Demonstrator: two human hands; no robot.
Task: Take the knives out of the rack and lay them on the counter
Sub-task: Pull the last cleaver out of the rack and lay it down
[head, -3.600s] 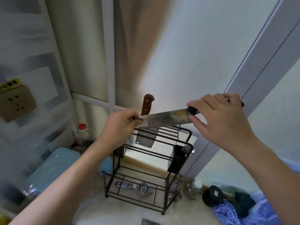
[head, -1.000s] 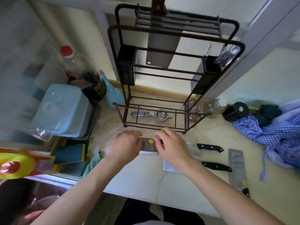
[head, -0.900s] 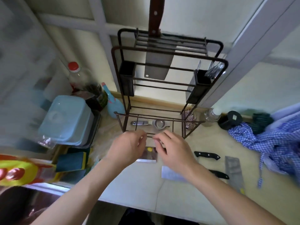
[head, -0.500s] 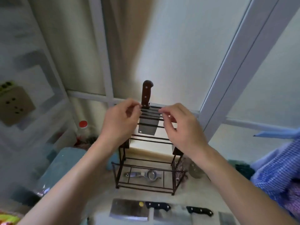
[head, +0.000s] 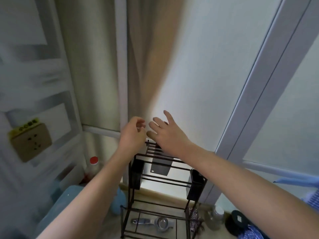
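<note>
1. Head view: your left hand (head: 133,133) is raised above the rack's top left corner, fingers loosely curled, thumb and fingertips apart, holding nothing.
2. Your right hand (head: 166,132) is just right of the left one, fingers spread, palm angled down and forward, empty. It covers the spot right over the rack's top slots; a dark bit showing behind its fingers may be the cleaver's handle, cannot tell for sure.
3. The two hands are close together, not touching.
4. Rack (head: 162,176), dark wire, stands directly below both hands on the counter (head: 110,226).
5. Cleaver (head: 160,167) is still in the rack: blade hangs down through the top bars, right under your right wrist, small hole near its lower left corner.
6. Black cutlery cup (head: 196,186) hangs on the rack's right side, below your right forearm.
7. Metal squeezer (head: 155,222) lies on the rack's bottom shelf, far below the hands.
8. Red-capped bottle (head: 93,165) stands lower left of your left hand, beside your left forearm; wall socket (head: 31,141) is further left on the wall.
9. Blue checked cloth (head: 253,232) is at bottom right, under your right arm.
</note>
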